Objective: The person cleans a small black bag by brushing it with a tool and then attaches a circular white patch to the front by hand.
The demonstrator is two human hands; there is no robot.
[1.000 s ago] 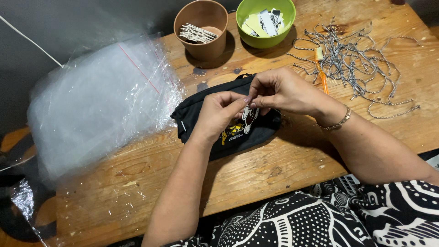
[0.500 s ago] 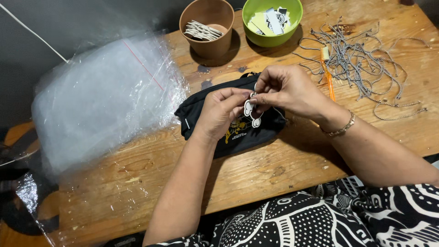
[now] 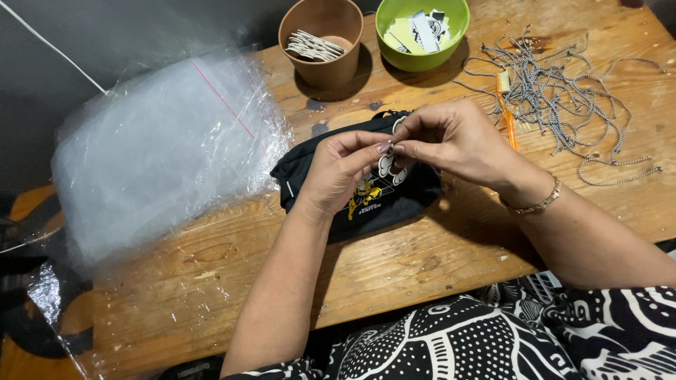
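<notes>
The head camera looks down at two bare hands that meet in the middle. The left hand (image 3: 341,172) and the right hand (image 3: 451,141) are close together, with their fingertips pinched on a small white tag with a thin bit of chain (image 3: 389,160). The piece is tiny, so both hands have to pinch it tight. I cannot tell just how the chain runs between the fingers, because they hide it.

Right under the hands lies a small black cloth pouch with a yellow picture on it (image 3: 366,197). It lies flat on the wooden desk (image 3: 422,267), close to the person, so the hands can work just above it. The tag hangs over the top of the pouch, near its zip end.

On the right wrist sits a thin gold bracelet (image 3: 535,204).

To the left of the pouch is a pile of clear plastic bags with a red strip (image 3: 169,148). It lies just beside the pouch, within easy reach.

To the right is a heap of thin silver ball chains (image 3: 563,105), spread loose on the desk. A small orange stick (image 3: 508,123) lies at the edge of that heap.

At the far side stand a brown paper cup with white tags inside (image 3: 324,39) and a green round bowl with paper bits inside (image 3: 422,28). They keep the little things from getting lost.
</notes>
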